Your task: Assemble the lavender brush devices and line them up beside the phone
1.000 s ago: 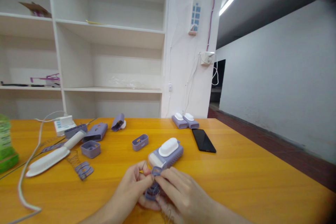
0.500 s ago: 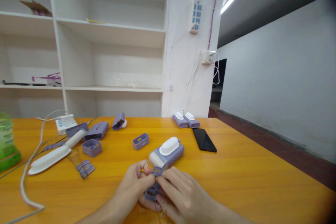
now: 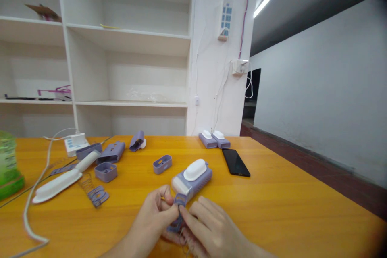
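Left hand (image 3: pixel 155 213) pinches a purple plastic piece (image 3: pixel 180 202) between thumb and fingers; right hand (image 3: pixel 213 225) bends its fingers against it (whether pinching, cannot tell).

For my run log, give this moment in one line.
left hand: pinching small purple plastic piece | right hand: at same piece | beyond: purple plastic box with white oval top, black rectangular phone

A black smartphone (image 3: pixel 236 162) lies on the right of the surface (image 3: pixel 290 209); a green bottle (image 3: pixel 8 165) stands at its left. White shelves (image 3: pixel 130 31) fill the far left, beside a pillar (image 3: pixel 207 68) bearing a power strip (image 3: pixel 226 16).
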A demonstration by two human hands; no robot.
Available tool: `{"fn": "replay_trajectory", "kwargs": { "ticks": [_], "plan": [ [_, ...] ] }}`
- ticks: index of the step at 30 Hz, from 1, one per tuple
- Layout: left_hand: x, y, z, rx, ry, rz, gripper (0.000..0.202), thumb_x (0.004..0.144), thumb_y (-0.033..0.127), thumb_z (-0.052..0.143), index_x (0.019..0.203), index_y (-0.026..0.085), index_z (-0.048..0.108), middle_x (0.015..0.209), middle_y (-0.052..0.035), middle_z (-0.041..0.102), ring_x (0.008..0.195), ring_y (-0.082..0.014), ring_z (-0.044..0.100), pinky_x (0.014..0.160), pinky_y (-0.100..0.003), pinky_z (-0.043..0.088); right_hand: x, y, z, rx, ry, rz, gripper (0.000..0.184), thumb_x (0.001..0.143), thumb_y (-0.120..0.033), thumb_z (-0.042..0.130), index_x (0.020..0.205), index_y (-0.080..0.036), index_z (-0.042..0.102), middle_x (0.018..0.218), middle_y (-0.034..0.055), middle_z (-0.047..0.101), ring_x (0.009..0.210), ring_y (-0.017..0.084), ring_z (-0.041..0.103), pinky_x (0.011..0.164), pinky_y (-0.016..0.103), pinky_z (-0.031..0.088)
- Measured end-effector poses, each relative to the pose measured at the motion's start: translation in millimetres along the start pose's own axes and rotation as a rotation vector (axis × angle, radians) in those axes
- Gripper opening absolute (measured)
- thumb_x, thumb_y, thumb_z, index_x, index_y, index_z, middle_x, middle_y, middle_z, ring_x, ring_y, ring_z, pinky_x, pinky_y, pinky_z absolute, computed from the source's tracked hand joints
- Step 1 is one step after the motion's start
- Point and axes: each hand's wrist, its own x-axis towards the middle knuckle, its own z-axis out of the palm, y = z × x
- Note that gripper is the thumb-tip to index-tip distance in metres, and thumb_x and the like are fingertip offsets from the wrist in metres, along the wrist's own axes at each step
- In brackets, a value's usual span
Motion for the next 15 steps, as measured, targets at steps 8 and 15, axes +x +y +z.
{"fn": "replay_trajectory", "kwargs": {
  "ticks": [8,15],
  "plan": [
    [-1,2,0.2,-0.028,0.007,-0.005,0.044,0.076,0.036,0.079,0.079,0.023,0.037,0.054,0.0082,0.058,0.046,-0.016,0.066,0.045,-0.03,0.059,-4,0,3,0.048,-0.069,0.053,0.032,0.093,-0.016,0.044,0.122,-0.009,0.056,0.082,0.0089,0.061,0.071,0.02,0.051,0.058,0.03,0.046],
    [-5,10,0.6,-0.094,-0.013,0.015,0.047,0.074,0.036,0.083,0.078,0.022,0.039,0.062,0.0059,0.059,0.053,-0.0129,0.063,0.053,-0.033,0.062,-4,0,0,0.078,-0.113,0.094,0.036,0.093,-0.015,0.044,0.126,-0.007,0.055,0.09,0.0126,0.063,0.079,0.023,0.053,0.066,0.033,0.05]
  ]
}}
